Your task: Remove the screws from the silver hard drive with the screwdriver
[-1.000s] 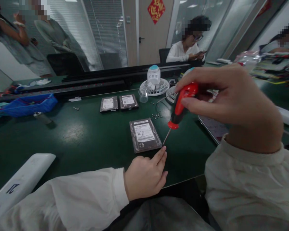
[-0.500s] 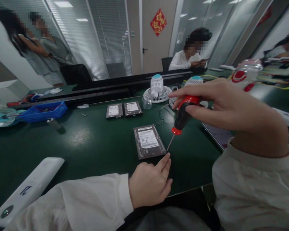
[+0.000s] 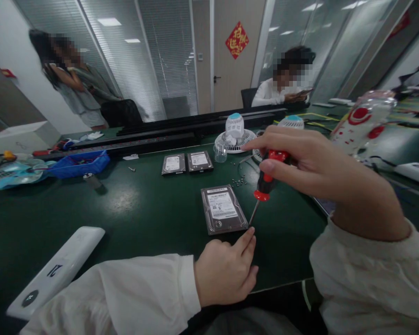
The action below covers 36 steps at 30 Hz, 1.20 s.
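Beside the hard drive (image 3: 224,209), the right hand (image 3: 310,163) clamps a screwdriver (image 3: 265,184), tip down.

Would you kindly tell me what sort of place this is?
Probably an electronics assembly or repair workroom inside an office: a long green workbench carries hard drives and loose screws, the right hand holds a red-handled screwdriver, and glass partitions with blinds stand behind.

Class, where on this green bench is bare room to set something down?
Bare: between the blue tray, the white oblong unit and the near grey hard drive. Crowded: around loose screws and white fans by the red-handled screwdriver.
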{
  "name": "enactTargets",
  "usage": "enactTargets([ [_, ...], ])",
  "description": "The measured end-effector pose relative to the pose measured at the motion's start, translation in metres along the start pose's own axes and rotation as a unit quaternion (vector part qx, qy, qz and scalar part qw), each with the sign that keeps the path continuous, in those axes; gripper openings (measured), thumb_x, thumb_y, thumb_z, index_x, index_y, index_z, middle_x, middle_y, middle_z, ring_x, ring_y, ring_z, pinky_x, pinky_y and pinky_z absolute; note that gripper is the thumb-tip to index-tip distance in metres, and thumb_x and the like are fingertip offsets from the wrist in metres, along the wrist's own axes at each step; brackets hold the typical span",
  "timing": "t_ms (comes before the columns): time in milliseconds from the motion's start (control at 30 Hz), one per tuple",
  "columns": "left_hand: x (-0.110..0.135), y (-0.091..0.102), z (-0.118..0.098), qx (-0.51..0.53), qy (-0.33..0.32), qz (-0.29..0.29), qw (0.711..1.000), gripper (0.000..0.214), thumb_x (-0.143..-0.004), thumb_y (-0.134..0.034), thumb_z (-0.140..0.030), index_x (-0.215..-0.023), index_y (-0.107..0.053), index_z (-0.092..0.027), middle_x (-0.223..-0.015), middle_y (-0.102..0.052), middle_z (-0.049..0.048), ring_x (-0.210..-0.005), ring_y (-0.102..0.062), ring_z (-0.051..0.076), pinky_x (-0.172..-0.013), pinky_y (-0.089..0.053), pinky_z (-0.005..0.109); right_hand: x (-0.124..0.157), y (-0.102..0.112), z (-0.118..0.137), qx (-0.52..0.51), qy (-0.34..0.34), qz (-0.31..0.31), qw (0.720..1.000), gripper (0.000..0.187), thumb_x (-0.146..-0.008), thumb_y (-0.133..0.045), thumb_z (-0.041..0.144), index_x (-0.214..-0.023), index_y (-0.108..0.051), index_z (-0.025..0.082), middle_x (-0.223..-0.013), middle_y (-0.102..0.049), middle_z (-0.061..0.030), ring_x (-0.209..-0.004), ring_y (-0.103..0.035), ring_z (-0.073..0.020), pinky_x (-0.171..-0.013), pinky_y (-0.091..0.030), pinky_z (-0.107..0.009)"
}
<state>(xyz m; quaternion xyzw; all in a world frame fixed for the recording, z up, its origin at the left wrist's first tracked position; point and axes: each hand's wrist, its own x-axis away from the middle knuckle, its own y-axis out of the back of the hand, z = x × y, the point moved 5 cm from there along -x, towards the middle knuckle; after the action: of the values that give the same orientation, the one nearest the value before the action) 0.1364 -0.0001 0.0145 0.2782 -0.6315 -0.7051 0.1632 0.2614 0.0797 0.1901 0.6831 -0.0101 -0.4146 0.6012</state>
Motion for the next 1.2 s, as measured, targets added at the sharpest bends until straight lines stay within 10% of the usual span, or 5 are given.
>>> enactTargets([
  [167,0.0,0.001,0.0,0.002,0.002,-0.002,1.0,0.061,-0.098,-0.035,-0.041,-0.146,-0.046,-0.006,-0.157,-0.038,0.0148,-0.08,-0.074,0.023,-0.058,-0.059,0.037,0.005,-0.002,-0.009,0.087,-0.089,-0.026,0.992,0.052,-0.085,-0.061,0.05,-0.128,-0.056,0.021,-0.091,-0.064,-0.0064,-0.074,-0.06,-0.0218,-0.065,-0.043,-0.034],
  [300,0.0,0.001,0.0,0.001,0.001,0.0,1.0,0.06,-0.098,-0.035,-0.041,-0.146,-0.046,-0.006,-0.158,-0.037,0.0151,-0.08,-0.074,0.023,-0.058,-0.059,0.037,0.01,0.003,-0.01,-0.04,-0.086,-0.049,0.994,0.07,-0.078,-0.072,0.039,-0.138,-0.043,0.016,-0.097,-0.063,-0.0071,-0.079,-0.063,-0.0204,-0.064,-0.048,-0.032],
  [900,0.0,0.001,0.0,0.004,0.002,-0.002,1.0,0.061,-0.098,-0.035,-0.042,-0.146,-0.046,-0.006,-0.158,-0.038,0.0153,-0.079,-0.074,0.022,-0.056,-0.058,0.037,0.006,0.002,0.014,-0.045,0.019,-0.028,0.998,0.028,-0.089,-0.045,0.024,-0.115,-0.057,0.025,-0.103,-0.064,-0.0064,-0.091,-0.061,-0.0223,-0.077,-0.046,-0.036],
  [1200,0.001,0.002,0.0,0.0,-0.002,-0.003,1.0,0.06,-0.098,-0.036,-0.041,-0.145,-0.047,-0.006,-0.157,-0.038,0.0173,-0.082,-0.074,0.022,-0.058,-0.058,0.036,0.008,-0.007,-0.002,0.084,-0.138,-0.053,0.986,0.064,-0.084,-0.06,0.056,-0.131,-0.047,0.015,-0.093,-0.064,-0.0101,-0.063,-0.057,-0.0205,-0.057,-0.039,-0.035],
])
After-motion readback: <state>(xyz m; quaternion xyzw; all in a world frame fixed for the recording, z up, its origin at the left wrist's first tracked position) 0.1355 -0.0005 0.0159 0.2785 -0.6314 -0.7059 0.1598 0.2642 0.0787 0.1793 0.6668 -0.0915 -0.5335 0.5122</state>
